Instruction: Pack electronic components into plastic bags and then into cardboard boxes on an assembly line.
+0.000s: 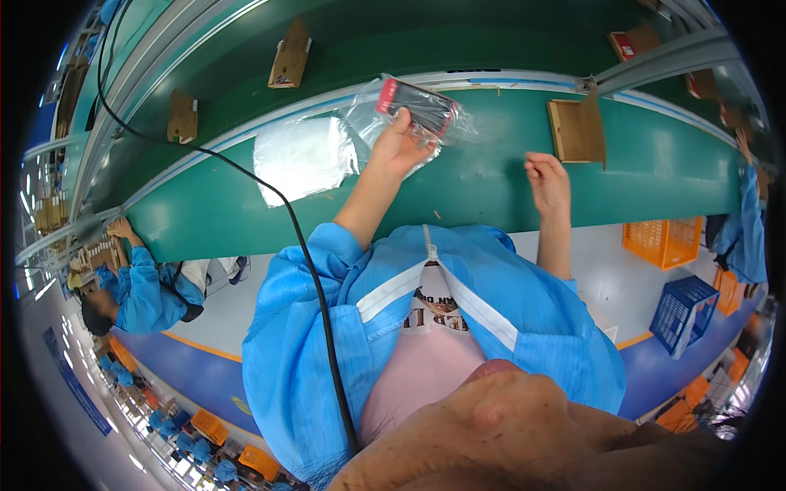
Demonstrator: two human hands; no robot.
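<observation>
My left hand (399, 147) is closed on a clear plastic bag holding a flat black pack with red ends (419, 108), raised over the green bench near its far edge. Thumb and fingers grip the pack's near side; its exact kind cannot be made out. To the right, my right hand (547, 182) hovers above the bench with fingers curled together and nothing visible in them. Just beyond it stands an open brown cardboard box (576, 135). Left of the pack, clear plastic bags (301, 157) lie spread flat on the bench.
Behind a metal rail, a green conveyor surface (458, 41) carries small cardboard boxes (291, 56). A black cable (274, 190) hangs across the left side. Co-workers in blue (147, 290) work at both sides. Orange (661, 243) and blue crates (684, 313) stand at right on the floor.
</observation>
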